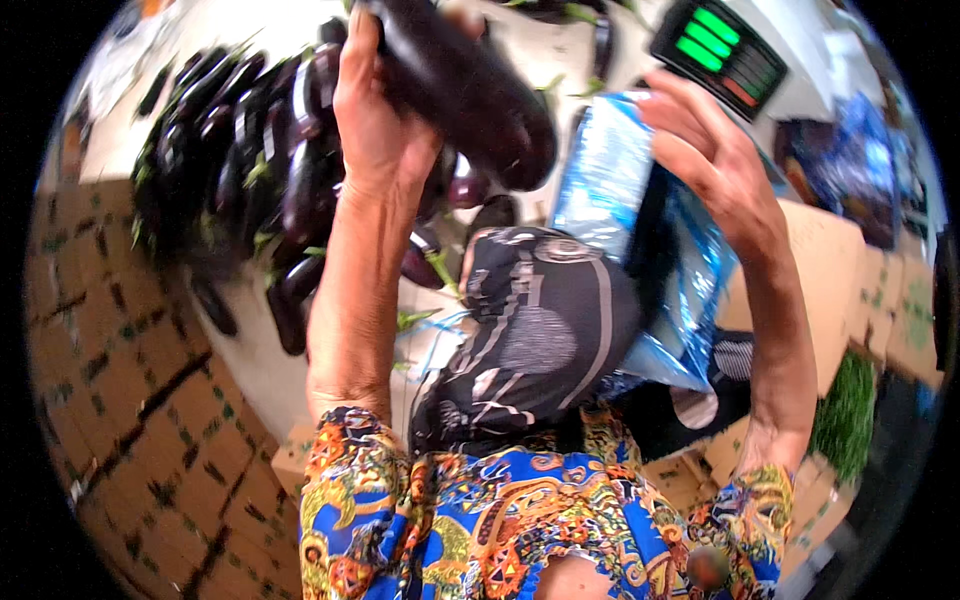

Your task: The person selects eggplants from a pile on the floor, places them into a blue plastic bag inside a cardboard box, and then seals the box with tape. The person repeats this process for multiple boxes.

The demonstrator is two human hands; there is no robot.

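A large dark purple eggplant (480, 90) is gripped in my left hand (386, 131), its rounded end pointing down and right. The upper end runs out at the top of the picture. My right hand (697, 142) pinches the edge of a shiny blue and clear plastic bag (607, 172), which hangs over my right leg. Between the bag's folds is a dark patch whose nature I cannot tell. My knee in patterned black trousers (536, 330) rises between my arms. The held eggplant is left of the bag and apart from it.
Many eggplants (232, 150) lie heaped on the pale floor at left. A scale with a green display (716, 49) stands at upper right, near a blue bag (862, 165) of dark contents. Cardboard boxes (135, 360) line the left; green vegetables (847, 412) sit at right.
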